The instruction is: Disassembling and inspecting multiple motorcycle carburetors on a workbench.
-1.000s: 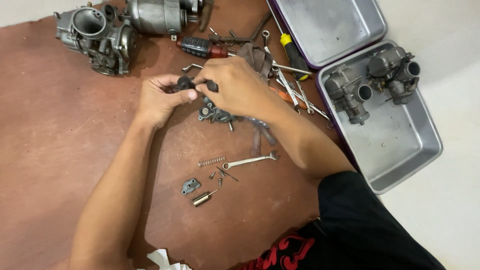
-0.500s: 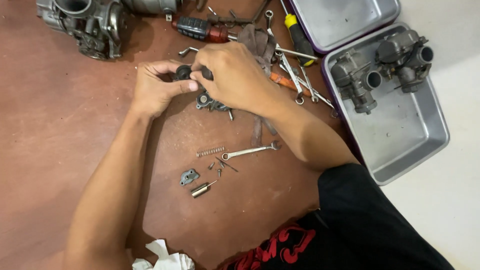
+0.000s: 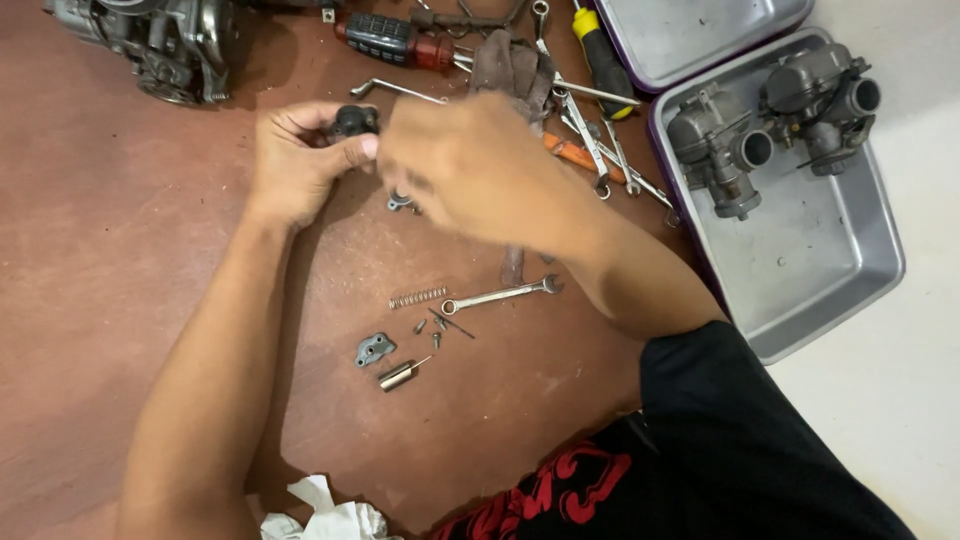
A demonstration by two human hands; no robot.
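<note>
Now, from largest to smallest:

Counter [image 3: 120, 300]: reddish-brown surface under both hands, carrying every loose piece.
Steel tray [image 3: 830, 260]: well off to the far side of the right hand, with two grey carburettor bodies [image 3: 780, 110] in it; a second tray [image 3: 700, 30] lies beyond it.
Engine part [image 3: 150, 40]: grey casting beyond the left hand, apart from it.
Tools: a red-handled driver [image 3: 400, 40] and a yellow-handled one [image 3: 600, 55] lie beyond the hands; thin wrenches [image 3: 600, 140] fan out just past the right knuckles.
Right hand [image 3: 470, 165]: blurred, curled, fingers turned toward the left hand; whether it grips anything cannot be told.
Left hand [image 3: 300, 160]: closed around a small black part [image 3: 352, 122], pinched between thumb and fingertips, lifted off the counter.
Key relation: the black part sits directly left of the right hand, almost touching its fingertips; the left hand already has it, so it is the nearer one. The part's long axis cannot be made out.
Spanner [image 3: 500, 295]: nearer the body than the right hand, lying crosswise.
Spring [image 3: 418, 297]: just beside the spanner's ring end.
Small bits: a grey bracket [image 3: 374, 349], a brass jet [image 3: 400, 374] and tiny screws [image 3: 432, 327], below both hands.
</note>
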